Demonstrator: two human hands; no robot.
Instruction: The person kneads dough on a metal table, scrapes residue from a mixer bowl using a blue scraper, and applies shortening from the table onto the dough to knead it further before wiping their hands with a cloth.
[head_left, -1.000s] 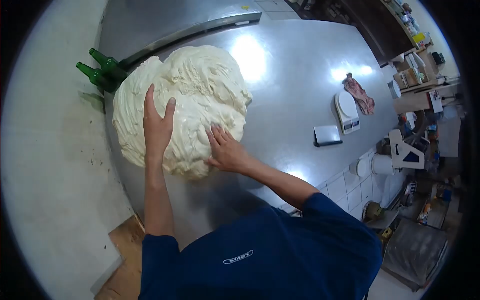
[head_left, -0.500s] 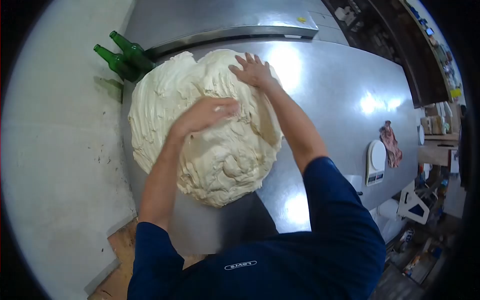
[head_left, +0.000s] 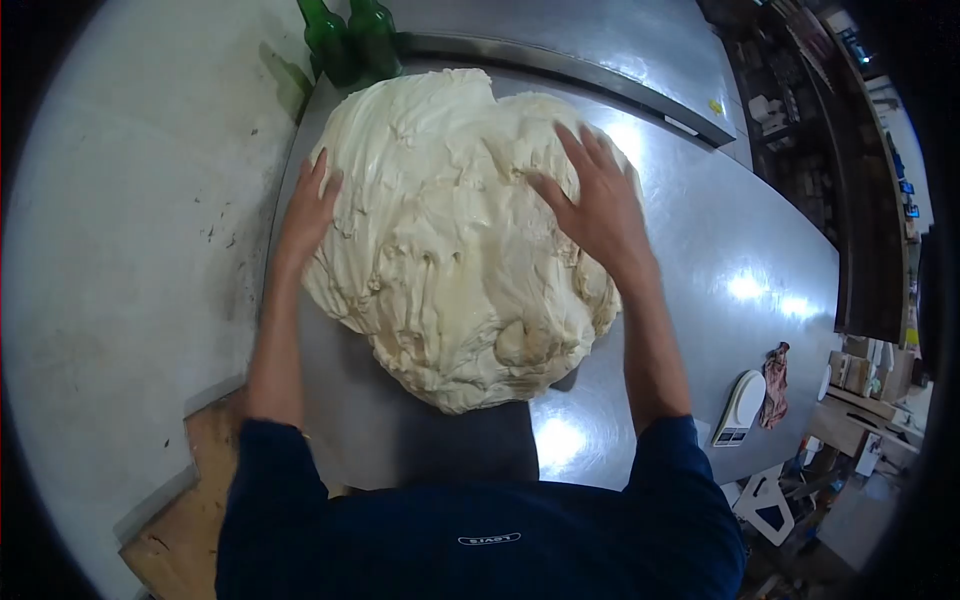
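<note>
A very large mound of pale, creamy dough (head_left: 440,230) lies on the metal table, its surface ridged, folded and dented. At its left edge is my left hand (head_left: 312,212), fingers pointing away from me and slightly apart, against the side of the dough. My right hand (head_left: 600,205) is over the upper right part of the dough with fingers spread and thumb out to the left. Whether its palm presses on the dough or hovers just above, I cannot tell. Neither hand grips anything.
Two green glass bottles (head_left: 350,42) stand at the back left by the wall (head_left: 150,200). A raised metal ledge (head_left: 580,75) runs behind the dough. On the right of the metal table (head_left: 720,250) are a white kitchen scale (head_left: 741,405) and a crumpled reddish cloth (head_left: 775,388).
My left hand has moved from the middle of the dough to its left edge. My right hand has come nearer over the upper right. The camera view has shifted and turned.
</note>
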